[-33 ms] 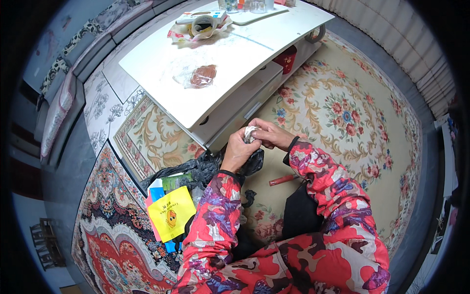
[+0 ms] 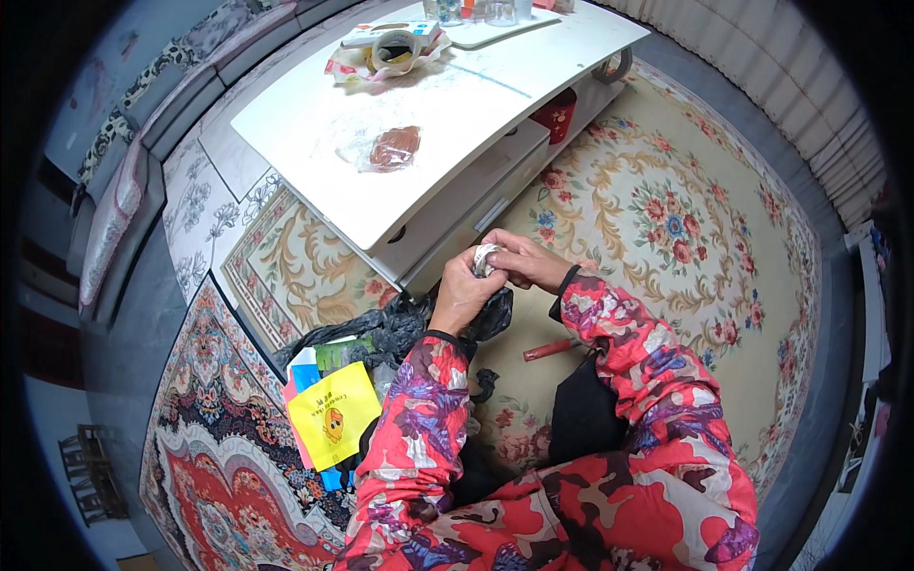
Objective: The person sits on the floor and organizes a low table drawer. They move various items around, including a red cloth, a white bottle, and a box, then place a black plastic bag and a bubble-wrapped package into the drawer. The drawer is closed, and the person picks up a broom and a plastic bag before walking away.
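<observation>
In front of me, just off the table's near corner, both my hands are closed together around a small white crumpled piece (image 2: pixel 486 259) with dark marks. My left hand (image 2: pixel 463 293) grips it from the left. My right hand (image 2: pixel 533 261) pinches it from the right, thumb and fingers pressed together. The fingers hide most of the piece, so its exact kind is unclear. Black plastic film (image 2: pixel 493 314) shows right beneath my hands; whether they hold it I cannot tell. Below my right wrist, a reddish stick-like thing (image 2: pixel 550 349) lies over the carpet.
The white table (image 2: pixel 314 152) bears a flat brown piece in clear film (image 2: pixel 394 148), a roll of tape (image 2: pixel 396 48) and a tray with glasses (image 2: pixel 500 30). Left of my left arm lie a black plastic bag (image 2: pixel 381 326) and a yellow packet (image 2: pixel 333 411). Patterned carpets (image 2: pixel 657 171) cover the floor.
</observation>
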Available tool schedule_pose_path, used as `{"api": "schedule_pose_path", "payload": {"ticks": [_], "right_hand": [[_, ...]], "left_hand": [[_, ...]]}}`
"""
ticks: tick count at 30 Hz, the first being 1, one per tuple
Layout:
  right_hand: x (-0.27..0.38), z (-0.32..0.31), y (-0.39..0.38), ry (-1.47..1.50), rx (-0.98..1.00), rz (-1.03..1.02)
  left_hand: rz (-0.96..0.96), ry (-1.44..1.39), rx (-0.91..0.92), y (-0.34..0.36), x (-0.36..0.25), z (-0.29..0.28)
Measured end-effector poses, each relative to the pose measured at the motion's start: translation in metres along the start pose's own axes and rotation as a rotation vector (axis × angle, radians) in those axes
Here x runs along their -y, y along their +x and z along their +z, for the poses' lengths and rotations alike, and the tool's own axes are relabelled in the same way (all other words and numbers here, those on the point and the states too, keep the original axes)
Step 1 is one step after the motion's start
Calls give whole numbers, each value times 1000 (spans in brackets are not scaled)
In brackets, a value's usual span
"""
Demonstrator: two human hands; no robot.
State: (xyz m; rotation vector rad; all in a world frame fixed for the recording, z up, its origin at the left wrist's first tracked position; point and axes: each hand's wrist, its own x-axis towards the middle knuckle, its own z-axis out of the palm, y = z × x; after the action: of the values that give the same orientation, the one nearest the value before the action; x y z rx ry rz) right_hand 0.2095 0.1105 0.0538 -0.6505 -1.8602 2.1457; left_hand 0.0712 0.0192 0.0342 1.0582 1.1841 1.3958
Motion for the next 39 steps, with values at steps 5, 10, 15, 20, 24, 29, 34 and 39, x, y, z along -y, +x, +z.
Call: {"api": "schedule_pose_path", "payload": {"ticks": [5, 10, 15, 20, 24, 29, 34, 39], "right_hand": [[-1, 9, 8, 54, -124, -14], [-4, 12, 10, 237, -98, -53], [-4, 4, 5, 98, -136, -94], [-2, -2, 5, -159, -214, -217], [1, 2, 3, -220, -150, -332], [9, 8, -5, -80, -94, -162], [5, 14, 1, 88, -237, -108], [-7, 17, 7, 300, -340, -126]], "left_hand": [[50, 100, -115, 1, -8, 3], [81, 216, -51, 0, -15, -3], [-34, -47, 67, -1, -14, -11], [50, 64, 75, 0, -2, -16], [20, 93, 9, 2, 4, -24], [97, -25, -228, 1, 2, -17], [418, 403, -418, -2, -8, 4], [451, 762, -356, -6, -14, 13]]}}
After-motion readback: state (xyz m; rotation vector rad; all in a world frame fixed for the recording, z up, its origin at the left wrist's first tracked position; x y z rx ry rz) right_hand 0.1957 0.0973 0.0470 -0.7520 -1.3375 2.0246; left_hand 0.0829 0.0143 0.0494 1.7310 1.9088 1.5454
